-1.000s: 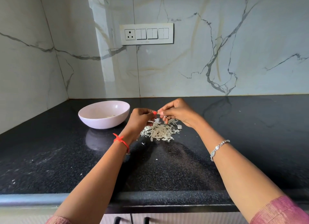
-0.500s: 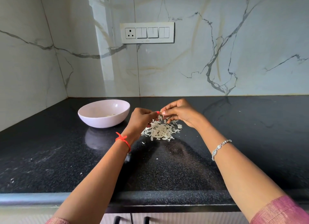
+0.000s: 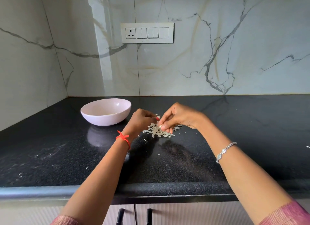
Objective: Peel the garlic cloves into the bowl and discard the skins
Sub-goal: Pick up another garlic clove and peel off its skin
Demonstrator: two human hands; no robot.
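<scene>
Garlic clove (image 3: 160, 126) pinched by right hand (image 3: 178, 117) above skins (image 3: 161, 133), bowl (image 3: 104, 121) apart, left.

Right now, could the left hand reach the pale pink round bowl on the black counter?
Probably yes: the pale pink round bowl sits just left of the left hand, with only bare black counter between them.

The scene was bright with soft, even light. A tall pale glare streaked the marble wall (image 3: 100, 40). The glossy black countertop (image 3: 50, 149) faintly mirrored the bowl (image 3: 104, 120). Edges bowed from wide-angle distortion.
</scene>
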